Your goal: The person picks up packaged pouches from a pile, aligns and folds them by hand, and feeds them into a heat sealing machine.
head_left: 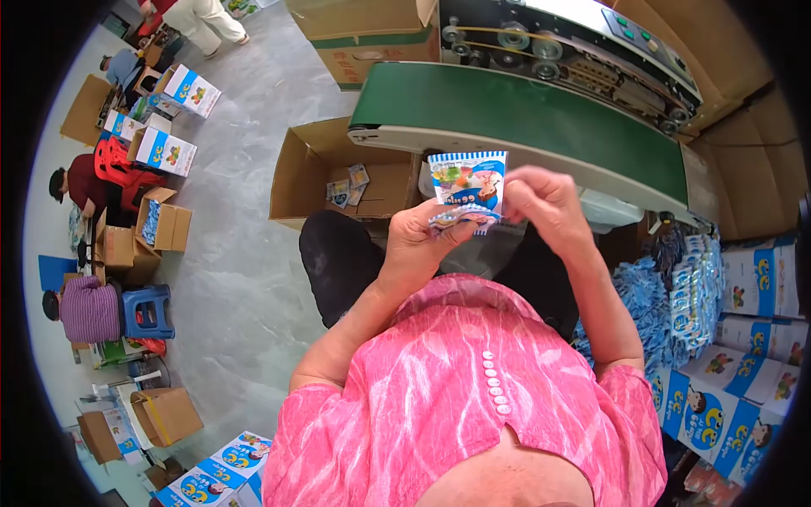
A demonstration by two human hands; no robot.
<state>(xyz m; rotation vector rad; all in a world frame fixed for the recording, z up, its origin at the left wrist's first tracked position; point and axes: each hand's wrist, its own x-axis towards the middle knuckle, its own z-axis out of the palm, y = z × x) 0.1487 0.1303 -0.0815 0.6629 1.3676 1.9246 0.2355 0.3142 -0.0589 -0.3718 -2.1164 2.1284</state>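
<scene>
My left hand (416,241) is closed on small printed snack packets. One packet (470,182) stands up facing me, with blue-and-white striped ends and a colourful picture; at least one more lies folded below it, under my thumb. Curled and slightly blurred, my right hand (545,209) is at the packet's right edge; whether it pinches anything is hidden. Just beyond my left hand is an open cardboard carton (297,173) with several small packets (348,186) on its bottom. A green conveyor belt (515,110) runs across beyond both hands.
Machine rollers (547,46) line the belt's far side. Piled blue-and-white packet strips (642,296) and printed boxes (718,414) stand to my right. At left, co-workers (91,311) sit among cartons, a blue stool (148,311) and a red chair (118,165). Grey floor (228,253) lies between.
</scene>
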